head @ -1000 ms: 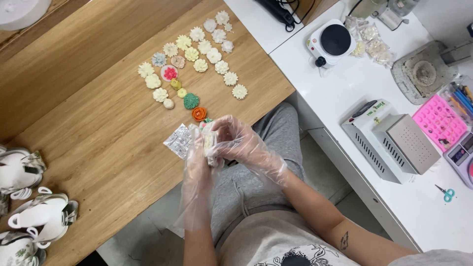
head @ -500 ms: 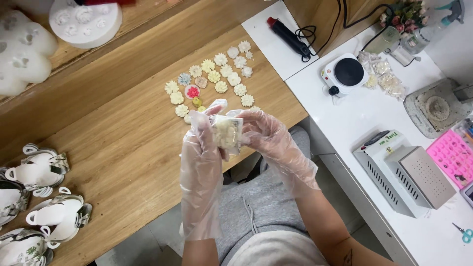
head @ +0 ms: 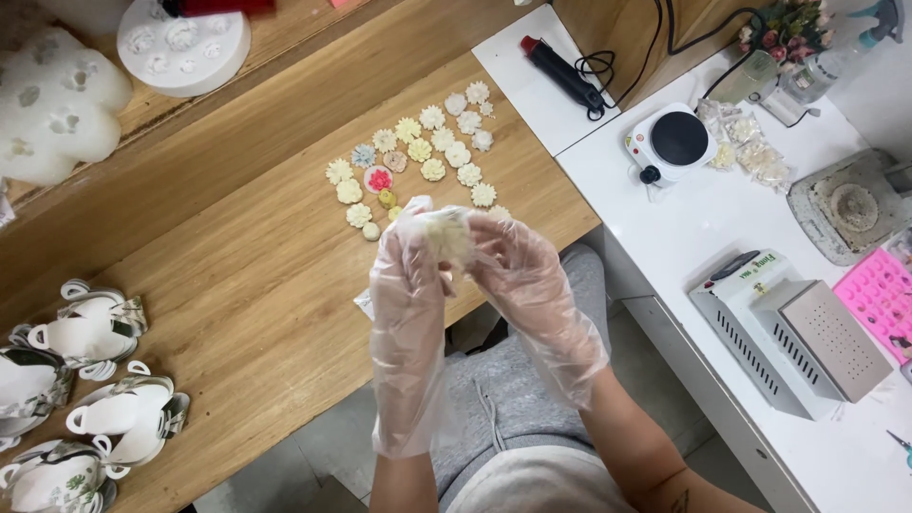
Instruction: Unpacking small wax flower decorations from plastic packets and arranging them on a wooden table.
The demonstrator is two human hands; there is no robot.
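A person sits at a wooden table (head: 237,285) with both hands raised above its front edge, each covered by a loose clear plastic glove. The left hand (head: 408,285) and the right hand (head: 518,275) meet around a small cream flower piece (head: 446,237); the fingers of both are curled in and pinch it from either side, so it sits between the fingertips, just above the table edge.

Just behind the hands, a cluster of small moulded flowers (head: 418,157) lies on the table in loose rows, mostly cream and white, with one pink flower (head: 379,180) and a pale blue one (head: 363,155) among them. A small clear packet (head: 364,302) peeks out under the left wrist.

At the table's far left stand white silicone moulds (head: 180,43), one round and one lobed. White cups wrapped in patterned paper (head: 85,332) crowd the near left edge.

On the white counter (head: 665,247) to the right are a black heat tool with cord (head: 560,71), a small round hot plate (head: 676,142), clear bags of pale pieces (head: 750,142), a boxy white machine with a perforated metal lid (head: 788,332) and a pink tray (head: 883,294).
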